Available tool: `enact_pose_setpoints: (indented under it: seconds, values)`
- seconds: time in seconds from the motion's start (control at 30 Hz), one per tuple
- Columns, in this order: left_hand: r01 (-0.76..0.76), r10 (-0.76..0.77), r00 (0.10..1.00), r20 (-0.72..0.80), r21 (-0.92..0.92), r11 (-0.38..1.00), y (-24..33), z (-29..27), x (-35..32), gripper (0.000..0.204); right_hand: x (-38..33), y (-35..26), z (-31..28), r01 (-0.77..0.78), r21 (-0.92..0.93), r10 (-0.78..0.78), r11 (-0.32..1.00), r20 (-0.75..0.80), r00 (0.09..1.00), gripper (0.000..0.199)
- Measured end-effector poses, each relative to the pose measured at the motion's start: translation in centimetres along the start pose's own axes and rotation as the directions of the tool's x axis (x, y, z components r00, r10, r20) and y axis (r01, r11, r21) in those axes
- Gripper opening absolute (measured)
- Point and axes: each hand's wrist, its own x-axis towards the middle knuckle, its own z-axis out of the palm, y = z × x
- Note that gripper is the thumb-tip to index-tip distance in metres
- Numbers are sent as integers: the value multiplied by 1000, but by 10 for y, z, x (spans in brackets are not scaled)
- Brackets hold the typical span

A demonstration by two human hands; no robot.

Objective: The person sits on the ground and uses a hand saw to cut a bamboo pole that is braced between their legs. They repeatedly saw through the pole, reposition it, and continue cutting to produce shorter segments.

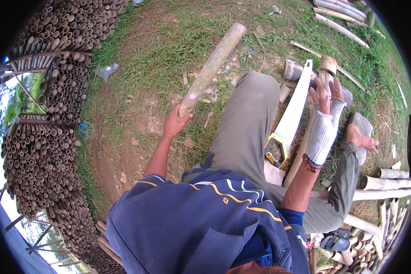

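A thick, mottled bamboo pole point(212, 71) slants up and away, its lower end gripped by my left hand point(177, 121). My right hand point(326, 112) wears a white knit glove that leaves the fingertips bare. Its fingers are stretched and apart, holding nothing. Just left of it stands a handsaw point(293, 109) with a pale toothed blade and a yellow-black handle, which no hand touches. Past the right fingertips are a short cut bamboo ring point(328, 64) and a dark, shiny cylinder point(293, 71) lying on the ground.
Tall stacks of bamboo poles point(41, 155) fill the left side. Cut bamboo lengths point(383, 183) lie at the lower right, near a dark sandal point(335, 241). More poles point(341, 30) rest on grass at the upper right. A clear plastic scrap point(107, 71) lies on the grass.
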Motion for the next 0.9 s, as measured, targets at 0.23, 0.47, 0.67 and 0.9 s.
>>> enact_pose_setpoints:
  seconds: [0.23, 0.47, 0.67, 0.9]
  values:
    - [410, -358, 889, -285, 148, 900, -44, 22, 17, 72, -34, 11, -159, -189, -95, 171, 977, -170, 970, 62]
    - [431, -355, 869, -345, 178, 884, -42, 39, 37, 76, -105, -30, -291, -228, -212, 110, 950, -458, 882, 61]
    - [391, -369, 887, -278, 27, 920, -122, 40, 51, 68, -153, -75, -349, -248, -264, -27, 932, -733, 680, 48]
    - [343, -307, 931, -199, 184, 921, -165, 38, 63, 61, -270, -13, -546, -577, -790, -230, 205, -612, 757, 45]
